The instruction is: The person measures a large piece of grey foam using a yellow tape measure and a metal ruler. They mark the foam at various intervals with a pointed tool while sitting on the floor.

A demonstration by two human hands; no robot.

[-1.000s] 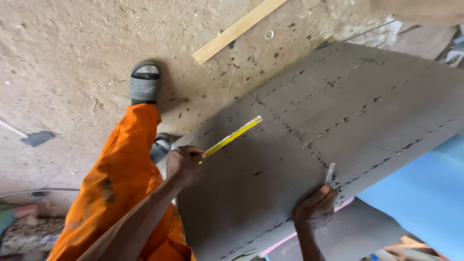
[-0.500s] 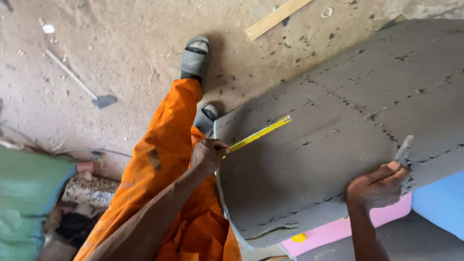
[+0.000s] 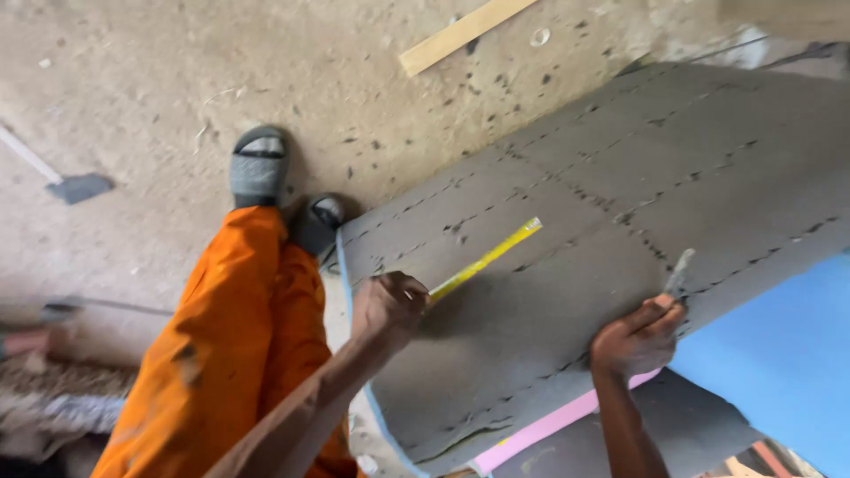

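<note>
My left hand (image 3: 387, 305) grips the yellow tape measure (image 3: 485, 259), slanting up-right across the grey foam sheet (image 3: 620, 221); my right hand (image 3: 636, 336) pinches a thin grey marker (image 3: 680, 272) at the sheet's near edge.

A rough, speckled concrete floor (image 3: 159, 80) fills the upper left of the frame, bearing a pale wooden strip (image 3: 460, 34) at the top centre, a trowel-like tool (image 3: 62, 177) at the left edge, and two grey sandals (image 3: 258, 168).
</note>
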